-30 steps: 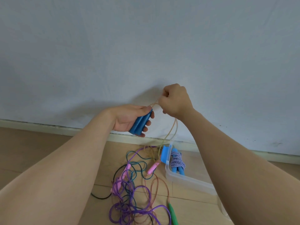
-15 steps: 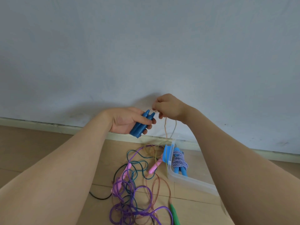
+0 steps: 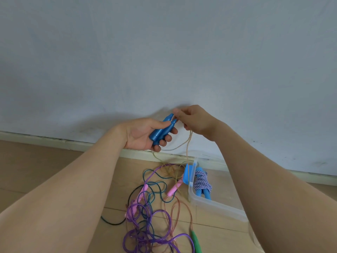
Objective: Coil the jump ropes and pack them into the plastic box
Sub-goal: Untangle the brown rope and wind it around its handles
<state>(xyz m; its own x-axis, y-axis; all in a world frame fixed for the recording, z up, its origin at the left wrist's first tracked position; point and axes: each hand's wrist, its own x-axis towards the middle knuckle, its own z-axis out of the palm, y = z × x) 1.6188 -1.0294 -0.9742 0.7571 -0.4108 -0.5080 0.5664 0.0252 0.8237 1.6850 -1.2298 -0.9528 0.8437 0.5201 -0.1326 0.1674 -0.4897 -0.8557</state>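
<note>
My left hand (image 3: 144, 134) grips two blue jump rope handles (image 3: 161, 131) held together, tips pointing up and right. My right hand (image 3: 194, 119) pinches the thin clear-tan rope (image 3: 187, 143) right at the handle tips. That rope hangs down in loops to the floor. A clear plastic box (image 3: 215, 205) lies on the floor under my right forearm. Inside it sits a coiled blue-and-white braided rope with blue handles (image 3: 201, 181).
A tangle of purple, teal, tan and black ropes (image 3: 149, 216) lies on the wooden floor left of the box, with pink handles (image 3: 174, 189) and a green handle (image 3: 196, 241) among them. A pale wall with a skirting board (image 3: 54, 141) rises just behind.
My right hand has dropped from above the handles to their tips. My left hand has turned the blue handles so the tips point up toward the right hand.
</note>
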